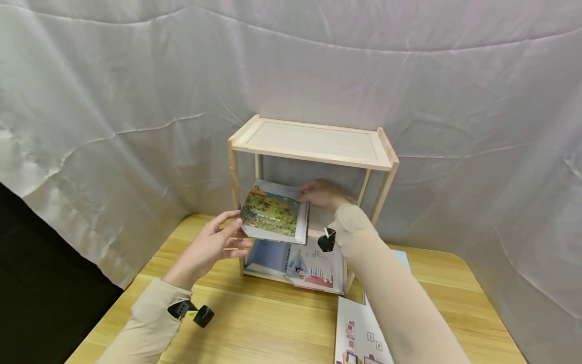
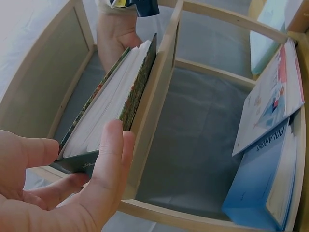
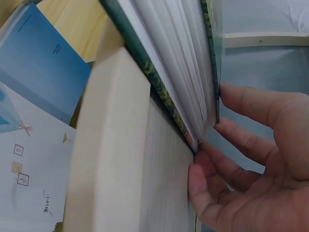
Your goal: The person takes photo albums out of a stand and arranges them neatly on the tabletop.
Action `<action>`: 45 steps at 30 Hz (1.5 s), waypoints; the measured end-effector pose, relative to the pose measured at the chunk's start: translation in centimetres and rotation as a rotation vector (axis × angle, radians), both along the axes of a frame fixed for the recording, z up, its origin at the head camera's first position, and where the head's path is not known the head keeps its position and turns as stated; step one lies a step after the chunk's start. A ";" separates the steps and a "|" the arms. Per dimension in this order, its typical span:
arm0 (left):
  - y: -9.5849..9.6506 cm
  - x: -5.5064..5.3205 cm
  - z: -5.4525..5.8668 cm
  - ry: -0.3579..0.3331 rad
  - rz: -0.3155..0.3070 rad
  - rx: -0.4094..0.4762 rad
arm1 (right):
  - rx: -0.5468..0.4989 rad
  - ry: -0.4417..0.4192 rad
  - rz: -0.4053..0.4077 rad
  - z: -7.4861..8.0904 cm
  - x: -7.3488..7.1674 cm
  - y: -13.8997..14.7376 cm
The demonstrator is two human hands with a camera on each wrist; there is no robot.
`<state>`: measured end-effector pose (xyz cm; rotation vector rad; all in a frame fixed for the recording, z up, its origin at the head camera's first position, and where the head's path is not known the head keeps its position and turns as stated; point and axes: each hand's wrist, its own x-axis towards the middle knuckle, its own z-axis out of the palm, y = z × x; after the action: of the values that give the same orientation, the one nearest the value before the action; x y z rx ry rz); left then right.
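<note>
A photo album (image 1: 270, 212) with a green garden picture on its cover is at the middle tier of a wooden shelf (image 1: 313, 141), its front edge tilted out towards me. My left hand (image 1: 213, 247) holds its near left corner, thumb on the cover and fingers at the dark spine. At the far right corner my right hand (image 1: 324, 194) pinches the album. The left wrist view shows the album's white page edges (image 2: 104, 101) beside the tier board. In the right wrist view, the fingertips (image 3: 229, 96) touch the cover's corner, and the album lies against the board's edge.
On the lower tier lie a blue POLAROID album (image 2: 260, 174) and a white illustrated album (image 1: 313, 268). Another white illustrated album (image 1: 356, 328) lies on the wooden table (image 1: 254, 323) at right, with a light blue one (image 1: 402, 258) behind. Grey curtain (image 1: 318, 76) hangs behind the shelf.
</note>
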<state>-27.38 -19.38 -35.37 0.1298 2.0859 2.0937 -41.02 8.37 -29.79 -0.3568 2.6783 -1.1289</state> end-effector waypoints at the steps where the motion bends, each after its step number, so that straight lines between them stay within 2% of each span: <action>1: 0.0 0.1 0.0 -0.005 -0.004 0.008 | 0.013 0.003 -0.005 0.0 0.0 0.0; 6: -0.3 0.2 -0.3 -0.019 -0.017 0.045 | 0.034 0.008 -0.010 0.1 0.2 0.0; 14: -0.4 -0.1 -0.6 -0.042 -0.020 0.105 | 0.004 -0.014 -0.006 0.2 0.6 -0.2; 22: -0.6 0.0 -0.9 -0.050 -0.051 0.157 | -0.054 -0.036 0.018 0.1 0.6 0.0; 31: -0.9 0.0 -1.2 -0.041 -0.080 0.187 | -0.153 -0.103 0.022 0.1 0.3 0.1; 45: -1.1 0.0 -1.6 -0.048 -0.093 0.220 | -0.169 -0.076 0.005 0.2 0.4 0.0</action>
<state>-27.35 -20.45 -36.93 0.1999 1.7825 2.2394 -40.64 8.35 -29.58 -0.3405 2.5230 -1.3439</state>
